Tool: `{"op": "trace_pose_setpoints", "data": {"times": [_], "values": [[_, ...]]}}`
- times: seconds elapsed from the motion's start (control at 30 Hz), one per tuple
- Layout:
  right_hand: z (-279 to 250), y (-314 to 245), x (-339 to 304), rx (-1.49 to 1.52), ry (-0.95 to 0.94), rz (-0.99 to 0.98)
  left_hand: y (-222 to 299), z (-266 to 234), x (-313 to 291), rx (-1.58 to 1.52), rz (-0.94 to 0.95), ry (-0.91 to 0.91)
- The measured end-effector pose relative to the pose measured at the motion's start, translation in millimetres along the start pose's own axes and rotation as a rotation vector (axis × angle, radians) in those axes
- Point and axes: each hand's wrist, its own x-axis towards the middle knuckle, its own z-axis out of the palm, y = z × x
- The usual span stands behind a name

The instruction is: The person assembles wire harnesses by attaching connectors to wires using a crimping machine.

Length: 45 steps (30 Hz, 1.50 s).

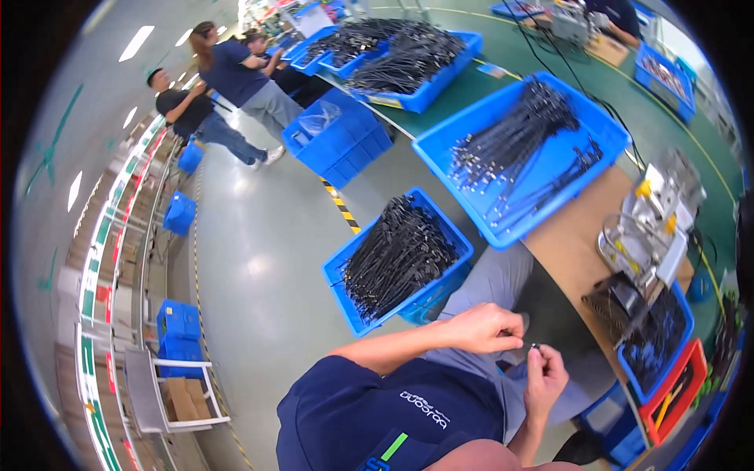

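Observation:
Over my lap, my left hand (pixel 488 328) is closed, its thumb and fingers pinched together. Whatever it may hold is too small to make out. Just to its right, my right hand (pixel 545 374) pinches a small dark piece with a shiny spot (pixel 535 346) between thumb and forefinger. The two hands are close together but apart. In front of my left forearm stands a blue bin (pixel 334 292) heaped with black cables (pixel 402 259). Beyond my knees, a larger blue tray (pixel 577 90) holds bundled black cables (pixel 518 133) with metal ends.
A metal bench machine (pixel 648 228) stands on the brown work table (pixel 561 224) at right. Nearer are a blue tray of dark parts (pixel 656 341) and a red-orange tray (pixel 682 385). Blue crates (pixel 338 145) stand on the floor ahead, near two standing people (pixel 243 78).

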Motion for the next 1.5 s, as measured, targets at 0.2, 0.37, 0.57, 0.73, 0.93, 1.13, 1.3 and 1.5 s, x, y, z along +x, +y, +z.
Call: {"op": "trace_pose_setpoints", "data": {"times": [0.2,0.37,0.57,0.73,0.93,1.13,1.3,1.5], "values": [[0.5,26.6,7.5,-0.119,-0.027,0.002,-50.3,-66.0,-35.3,0.207,-0.148,0.408],[-6.1,19.1,12.1,-0.166,0.043,0.058,-88.6,-132.1,-63.2,0.341,-0.372,0.725],[-3.1,21.3,14.9,-0.186,0.076,0.055,-126.1,-160.8,-72.5,0.525,-0.431,0.918],[-1.9,24.2,15.5,-0.140,0.019,0.052,-116.7,-135.1,-52.2,0.647,-0.215,0.987],[15.0,3.8,20.4,-0.072,-0.056,0.052,-47.8,-40.2,-12.1,-0.167,-0.039,0.261],[8.9,-14.0,18.7,0.091,-0.165,0.078,-16.8,15.5,17.7,-0.617,0.006,-0.064],[-11.9,-28.0,21.9,0.118,-0.197,0.080,5.8,19.9,26.1,-0.510,0.050,-0.025],[-69.6,30.5,20.7,-0.039,-0.364,0.203,2.0,50.1,31.5,-0.507,0.179,0.132]]}}
